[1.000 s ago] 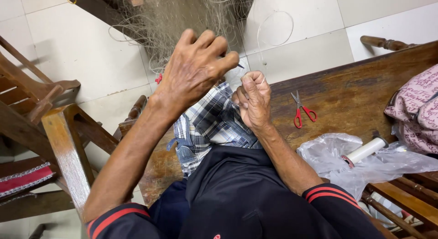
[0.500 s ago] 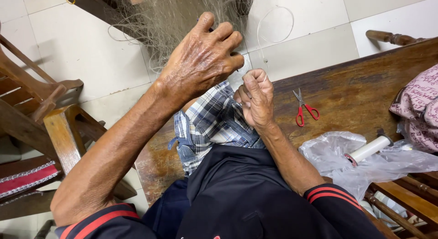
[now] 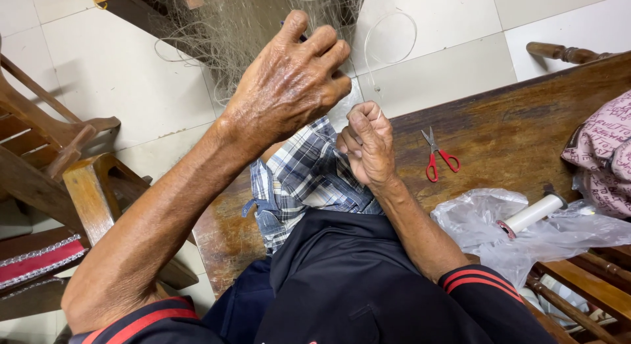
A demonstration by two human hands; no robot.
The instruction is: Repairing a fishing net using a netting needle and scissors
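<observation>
Raised higher, left hand (image 3: 289, 88) pulls net (image 3: 243, 28) taut, strands running up-frame.

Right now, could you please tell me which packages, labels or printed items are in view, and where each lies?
Clear plastic bag: crumpled on the bench, right of the right hand.
White spool: cylinder lying on that bag.
Pink printed cloth: far right edge.
</observation>
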